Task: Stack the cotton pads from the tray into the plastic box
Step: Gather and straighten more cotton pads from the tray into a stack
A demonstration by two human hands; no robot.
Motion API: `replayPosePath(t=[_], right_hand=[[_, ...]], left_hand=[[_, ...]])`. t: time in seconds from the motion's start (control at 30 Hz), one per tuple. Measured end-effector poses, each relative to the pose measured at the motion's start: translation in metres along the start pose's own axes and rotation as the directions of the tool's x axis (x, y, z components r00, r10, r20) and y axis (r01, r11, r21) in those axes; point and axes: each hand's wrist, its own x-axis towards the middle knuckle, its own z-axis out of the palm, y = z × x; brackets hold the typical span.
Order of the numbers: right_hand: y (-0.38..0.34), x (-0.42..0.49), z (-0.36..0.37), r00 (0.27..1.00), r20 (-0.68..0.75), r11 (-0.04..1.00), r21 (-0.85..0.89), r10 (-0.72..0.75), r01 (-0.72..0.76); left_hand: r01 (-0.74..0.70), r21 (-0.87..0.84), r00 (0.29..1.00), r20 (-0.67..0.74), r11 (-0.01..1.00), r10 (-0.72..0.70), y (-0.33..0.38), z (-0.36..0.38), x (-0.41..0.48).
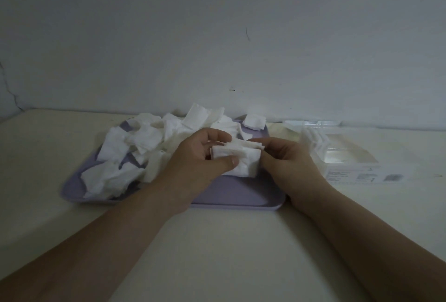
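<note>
- While both hands are meeting over the middle of the tray (241, 195), they are holding a small bunch of cotton pads (237, 157) between them.
- The left hand (205, 154) is pinching the bunch, with its thumb pressing on the near side and its fingers curling behind the top.
- The right hand (286, 157) is closing its fingertips on the right edge of the same bunch, so both hands are gripping it together.
- The bunch is sitting just above the tray floor, and I cannot tell if its bottom edge is touching the tray.
- The tray is pale purple and is lying flat on the cream bench (217, 241), close to the wall (217, 36).
- A big messy pile of loose cotton pads (135, 147) is filling the left and back parts of the tray, with pads lying on top of each other at all angles.
- One single pad (254, 121) is resting alone at the back right corner of the tray.
- The front right part of the tray is showing its bare purple floor.
- The plastic box (347, 154) is standing on the bench just to the right of the tray, near the right hand.
- The box is see-through, and a few white pads (311, 137) are standing at its left end.
- Both bare forearms are reaching in from the bottom edge across the bench.
</note>
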Motion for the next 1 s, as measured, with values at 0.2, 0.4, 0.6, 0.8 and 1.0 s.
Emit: replayPosePath(t=[0.2, 0.4, 0.6, 0.8, 1.0], right_hand=[[-0.001, 0.001, 0.001, 0.998, 0.056, 1.000, 0.024, -0.001, -0.001], [-0.002, 0.001, 0.000, 0.993, 0.118, 0.989, 0.141, 0.027, -0.043], [0.000, 0.000, -0.003, 0.982, 0.189, 0.973, 0.222, 0.026, -0.068], [0.006, 0.004, -0.001, 0.997, -0.078, 0.994, 0.110, 0.004, 0.005], [0.006, 0.003, 0.000, 0.999, -0.022, 0.990, 0.139, -0.035, 0.038]], left_hand=[[0.002, 0.002, 1.000, -0.028, 1.000, -0.002, 0.001, 0.001, 0.000], [-0.013, 0.041, 0.999, -0.047, 0.999, 0.015, -0.001, 0.002, 0.001], [0.003, 0.072, 0.992, -0.122, 0.997, 0.006, -0.004, 0.002, 0.001], [0.024, 0.056, 0.977, -0.214, 0.998, -0.011, -0.002, 0.003, 0.003], [-0.016, -0.011, 0.999, 0.039, 1.000, 0.017, 0.006, 0.005, -0.004]])
